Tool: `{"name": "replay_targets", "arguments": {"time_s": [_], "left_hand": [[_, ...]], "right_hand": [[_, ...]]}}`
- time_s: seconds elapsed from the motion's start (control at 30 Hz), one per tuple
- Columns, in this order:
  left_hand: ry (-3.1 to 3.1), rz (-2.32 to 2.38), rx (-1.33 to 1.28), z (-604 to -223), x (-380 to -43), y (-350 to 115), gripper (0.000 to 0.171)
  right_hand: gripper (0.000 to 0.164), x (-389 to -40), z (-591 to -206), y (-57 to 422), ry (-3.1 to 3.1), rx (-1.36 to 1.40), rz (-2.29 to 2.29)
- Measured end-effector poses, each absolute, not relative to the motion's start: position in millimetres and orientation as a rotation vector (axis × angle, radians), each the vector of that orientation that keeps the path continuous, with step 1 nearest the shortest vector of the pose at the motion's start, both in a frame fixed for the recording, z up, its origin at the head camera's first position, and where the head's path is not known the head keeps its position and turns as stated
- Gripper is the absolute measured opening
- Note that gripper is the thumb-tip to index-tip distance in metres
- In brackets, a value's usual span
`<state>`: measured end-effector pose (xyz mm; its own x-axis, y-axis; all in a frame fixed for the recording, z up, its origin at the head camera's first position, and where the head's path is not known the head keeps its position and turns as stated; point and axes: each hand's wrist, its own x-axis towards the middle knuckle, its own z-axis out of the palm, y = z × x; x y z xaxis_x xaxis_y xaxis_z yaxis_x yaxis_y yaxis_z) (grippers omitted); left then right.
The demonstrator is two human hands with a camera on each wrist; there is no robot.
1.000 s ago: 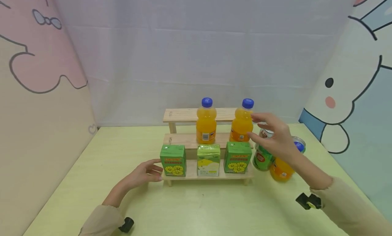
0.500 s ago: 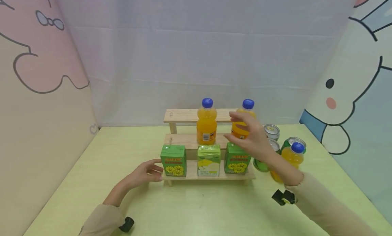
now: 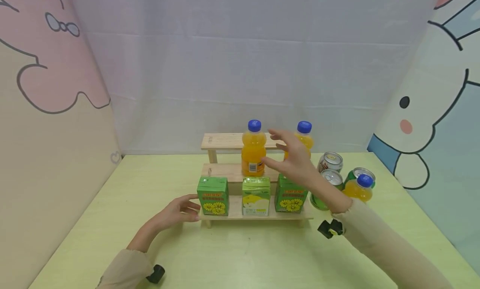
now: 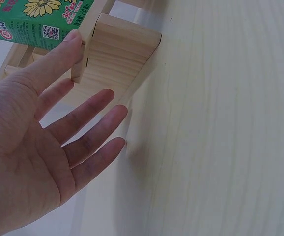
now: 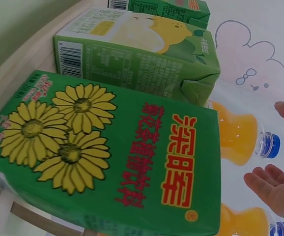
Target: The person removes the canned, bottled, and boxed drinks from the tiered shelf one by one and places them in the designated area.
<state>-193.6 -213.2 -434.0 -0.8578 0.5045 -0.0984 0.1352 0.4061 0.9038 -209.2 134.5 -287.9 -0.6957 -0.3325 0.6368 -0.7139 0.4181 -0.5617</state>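
Note:
My right hand [image 3: 294, 157] reaches over the wooden tiered rack [image 3: 223, 171], thumb and fingers spread apart. Just left of its fingertips stands an orange juice bottle [image 3: 253, 149] with a blue cap, upright on the middle tier; whether they touch it I cannot tell. A second bottle [image 3: 304, 139] is partly hidden behind that hand. At the rack's left end my left hand [image 4: 39, 142] has loosely extended fingers, and its thumb touches the bottom tier's edge. Along that tier stand a green chrysanthemum drink carton [image 3: 213, 197], a pear drink carton [image 3: 256, 199] and another chrysanthemum carton [image 5: 132, 147].
Right of the rack, several drink cans, including a silver-topped can [image 3: 331, 160], cluster beside another orange juice bottle [image 3: 358, 189], partly covered by my right forearm. Behind the rack hangs a white cloth [image 3: 240, 80]. Printed side walls flank the pale table [image 3: 240, 255].
My right hand has moved left, from beside the right-hand bottle, across it, to near the left-hand one. The left hand stays by the rack's end.

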Motion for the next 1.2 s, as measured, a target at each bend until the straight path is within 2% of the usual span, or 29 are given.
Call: {"name": "replay_targets", "arguments": {"time_s": [0.4,0.73,1.2], "left_hand": [[2.298,1.458,0.577,-435,-194,-215,0.069],[2.311,1.431,0.560,-433,-193,-213,0.069],[2.333,1.420,0.551,-437,-194,-214,0.069]], "right_hand": [[0.076,-230,-274,118,-2.381,0.843,1.225],[0.079,-245,-279,111,-2.499,0.814,1.411],[0.070,-223,-257,103,-2.497,0.905,1.457]]}}
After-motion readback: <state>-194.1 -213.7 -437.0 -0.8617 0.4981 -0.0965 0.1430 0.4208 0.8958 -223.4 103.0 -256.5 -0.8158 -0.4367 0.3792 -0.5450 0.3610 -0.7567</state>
